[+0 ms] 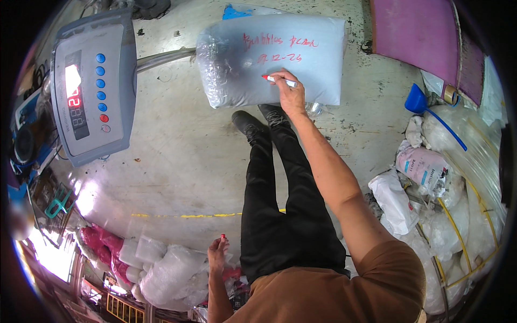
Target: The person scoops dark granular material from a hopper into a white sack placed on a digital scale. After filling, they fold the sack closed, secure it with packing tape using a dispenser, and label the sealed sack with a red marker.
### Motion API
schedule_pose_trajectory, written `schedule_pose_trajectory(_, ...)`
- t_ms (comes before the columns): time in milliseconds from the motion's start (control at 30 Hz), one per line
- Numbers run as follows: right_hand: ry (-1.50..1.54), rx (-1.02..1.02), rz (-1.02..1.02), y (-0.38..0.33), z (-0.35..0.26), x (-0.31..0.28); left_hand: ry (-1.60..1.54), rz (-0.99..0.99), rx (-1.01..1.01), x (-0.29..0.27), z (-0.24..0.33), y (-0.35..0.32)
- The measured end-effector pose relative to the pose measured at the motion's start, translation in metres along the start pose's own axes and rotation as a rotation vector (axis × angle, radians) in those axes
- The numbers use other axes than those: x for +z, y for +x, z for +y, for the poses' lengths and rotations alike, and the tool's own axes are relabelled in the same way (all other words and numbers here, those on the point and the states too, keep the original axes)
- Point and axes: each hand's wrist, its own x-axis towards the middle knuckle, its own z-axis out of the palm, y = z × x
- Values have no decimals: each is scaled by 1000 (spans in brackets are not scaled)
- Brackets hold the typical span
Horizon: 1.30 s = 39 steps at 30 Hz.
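My right hand [292, 98] reaches forward, fingers closed round a marker pen [291, 83] with a white barrel and red end. It is over a stuffed, pale grey plastic bag [226, 70] lying beyond my shoes, with red handwriting on its upper face. Bubbly clear wrap shows at the bag's left end. Whether the pen tip touches the bag I cannot tell. Low at my left side, away from the bag, my left hand [216, 253] pinches a small red marker cap [223, 237].
A grey scale display [97, 86] with blue buttons stands at the left, its metal post [164, 58] running behind the bag. Purple panels [414, 35] lie far right. Below them are a blue scoop [416, 99] and heaped plastic sacks [423, 167]. Wrapped bundles [175, 272] pile up lower left.
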Motion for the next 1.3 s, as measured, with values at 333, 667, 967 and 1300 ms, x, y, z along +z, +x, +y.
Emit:
schedule_pose_trajectory(333, -34, 56, -8, 1, -17, 11, -4, -16, -11, -4, -7, 2)
schedule_pose_trajectory(667, -107, 69, 37, 9, -4, 5, -30, -27, 3, -4, -16, 11)
schedule_pose_trajectory(967, -60, 77, 22, 2, 0, -6, -29, -27, -4, -6, -14, 11)
schedule_pose_trajectory(1300, 111, 189, 71, 4, -5, -11, -20, -47, -15, -5, -17, 13)
